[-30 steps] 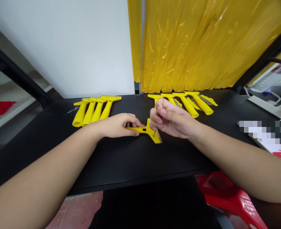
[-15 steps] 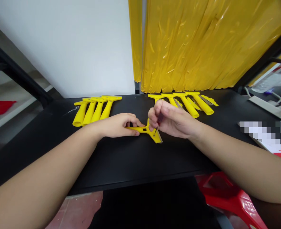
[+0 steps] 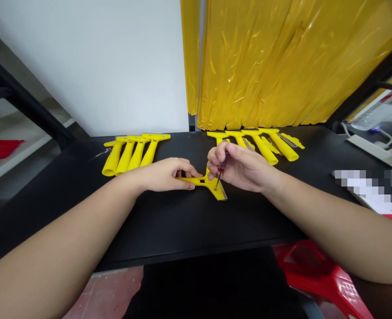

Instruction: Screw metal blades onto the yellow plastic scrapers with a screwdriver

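Note:
My left hand [image 3: 169,174] is closed around the handle of a yellow scraper [image 3: 212,188], which lies level just above or on the black table. The scraper's head points right, with a metal blade along its edge. In my right hand [image 3: 241,168] is a small screwdriver [image 3: 221,169] with a dark red handle, pinched between thumb and fingers. Its thin shaft slants down, and the tip meets a screw on the scraper's head. Part of the head is hidden behind my right fingers.
Several yellow scrapers [image 3: 128,155] lie in a row at the back left of the black table [image 3: 169,226]. More yellow scrapers [image 3: 284,145] and loose yellow pieces [image 3: 293,140] lie at the back right. A red plastic stool [image 3: 319,274] stands below the front edge.
My right fingers and thumb have shifted around the screwdriver, showing more of its red handle. The tip stays at the screw. My left hand and the scraper hold almost the same place.

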`<state>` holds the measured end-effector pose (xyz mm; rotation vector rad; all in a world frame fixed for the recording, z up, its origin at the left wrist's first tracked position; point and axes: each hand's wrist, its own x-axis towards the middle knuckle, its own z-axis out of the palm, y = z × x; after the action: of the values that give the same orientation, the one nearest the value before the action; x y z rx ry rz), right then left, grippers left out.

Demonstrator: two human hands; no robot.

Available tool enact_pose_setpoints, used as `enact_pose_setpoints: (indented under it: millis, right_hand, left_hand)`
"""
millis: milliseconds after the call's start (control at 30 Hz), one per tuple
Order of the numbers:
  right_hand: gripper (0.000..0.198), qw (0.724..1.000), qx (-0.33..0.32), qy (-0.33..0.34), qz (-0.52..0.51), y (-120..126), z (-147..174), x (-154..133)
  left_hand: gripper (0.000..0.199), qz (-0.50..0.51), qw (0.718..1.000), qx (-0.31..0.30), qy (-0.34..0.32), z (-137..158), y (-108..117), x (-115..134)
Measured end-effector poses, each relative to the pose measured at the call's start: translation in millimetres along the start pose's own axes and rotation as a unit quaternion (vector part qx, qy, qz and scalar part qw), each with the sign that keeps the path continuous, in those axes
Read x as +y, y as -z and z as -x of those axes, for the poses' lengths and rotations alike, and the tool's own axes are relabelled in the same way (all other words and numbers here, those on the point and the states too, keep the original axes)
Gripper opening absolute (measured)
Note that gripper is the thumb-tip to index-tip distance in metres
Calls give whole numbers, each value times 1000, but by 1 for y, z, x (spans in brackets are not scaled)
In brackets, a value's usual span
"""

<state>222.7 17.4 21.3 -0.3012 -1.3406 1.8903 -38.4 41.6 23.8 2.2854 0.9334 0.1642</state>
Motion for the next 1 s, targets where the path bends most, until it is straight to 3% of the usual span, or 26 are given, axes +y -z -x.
enact_pose_setpoints:
  millis: [200, 867, 1000]
  right_hand:
    - [37, 1000, -19, -17, -12, -3, 2, 1]
    - [38, 999, 40, 0, -23, -6, 1, 1]
    - [42, 1000, -2, -27, -12, -3, -1, 2]
  left_hand:
    - [40, 5, 1000, -2, 1, 0, 0, -1]
    - [44, -1, 1000, -11, -4, 1, 1, -3]
    - [44, 4, 1000, -13, 4, 1, 2, -1]
